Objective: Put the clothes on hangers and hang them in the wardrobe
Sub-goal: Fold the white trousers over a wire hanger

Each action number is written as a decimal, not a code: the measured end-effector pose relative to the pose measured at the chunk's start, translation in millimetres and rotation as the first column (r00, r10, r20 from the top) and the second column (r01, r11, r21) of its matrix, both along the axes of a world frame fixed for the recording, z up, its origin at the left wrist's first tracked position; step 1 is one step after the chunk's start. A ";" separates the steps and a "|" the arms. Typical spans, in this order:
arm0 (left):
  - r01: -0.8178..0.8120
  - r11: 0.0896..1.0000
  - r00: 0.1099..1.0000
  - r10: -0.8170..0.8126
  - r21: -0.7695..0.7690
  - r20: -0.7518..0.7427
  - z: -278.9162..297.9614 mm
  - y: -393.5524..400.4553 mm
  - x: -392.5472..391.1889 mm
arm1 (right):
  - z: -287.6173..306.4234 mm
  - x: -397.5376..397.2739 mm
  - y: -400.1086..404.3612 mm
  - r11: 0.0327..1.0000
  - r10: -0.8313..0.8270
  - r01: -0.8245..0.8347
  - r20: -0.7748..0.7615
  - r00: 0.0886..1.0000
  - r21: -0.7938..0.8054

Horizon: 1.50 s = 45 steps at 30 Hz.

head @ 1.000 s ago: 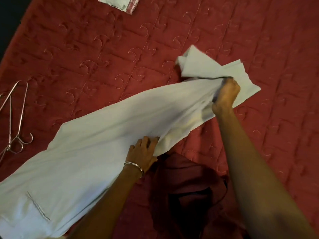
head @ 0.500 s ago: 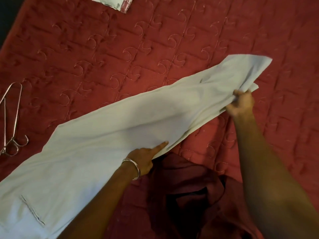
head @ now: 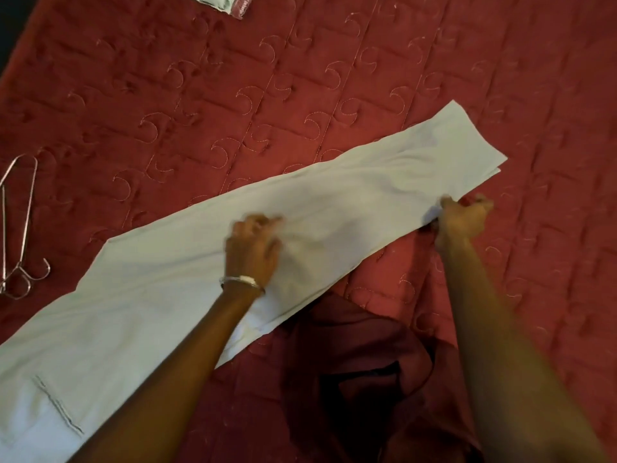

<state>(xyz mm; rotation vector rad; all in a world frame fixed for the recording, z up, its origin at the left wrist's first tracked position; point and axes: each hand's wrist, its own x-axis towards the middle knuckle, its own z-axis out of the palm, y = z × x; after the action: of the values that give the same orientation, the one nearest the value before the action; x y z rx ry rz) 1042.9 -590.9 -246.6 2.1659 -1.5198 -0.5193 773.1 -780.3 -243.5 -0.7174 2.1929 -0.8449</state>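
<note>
Across the red bed, I see white trousers lying flat; left hand presses them, fingers blurred, right hand pinches their lower edge.

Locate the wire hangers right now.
Head view: the wire hangers lie at the far left edge on the red quilted bedspread, left of the white trousers, untouched.

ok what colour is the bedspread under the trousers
Dark red bedspread, quilted in squares with pale stitched curls; the head view, the only one, shows it. The trousers are pale.
</note>
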 end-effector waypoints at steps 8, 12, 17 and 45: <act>-0.211 0.891 0.940 0.072 0.402 0.334 0.0 -39.2 70.3 | 1.6 80.8 53.5 0.482 0.842 -0.854 -0.372 0.390 0.196; -0.366 0.898 0.924 0.318 0.246 0.213 9.7 -39.5 85.8 | -12.0 105.1 81.0 0.312 0.883 -0.881 -0.451 0.130 0.356; -0.234 0.917 0.969 0.191 0.322 0.158 -0.1 28.0 89.4 | -6.3 123.2 127.2 0.282 0.838 -0.926 -0.534 0.111 0.250; -0.645 0.622 0.765 0.526 0.444 0.372 1.1 304.0 349.6 | 3.3 427.2 318.1 -0.082 0.984 -0.994 -0.150 -0.093 0.078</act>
<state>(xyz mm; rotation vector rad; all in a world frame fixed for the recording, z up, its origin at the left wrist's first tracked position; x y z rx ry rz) 1392.5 -287.0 -245.5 3.0697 -0.6522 -0.5478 1200.3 -462.2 -240.2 -2.1323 0.9686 0.0665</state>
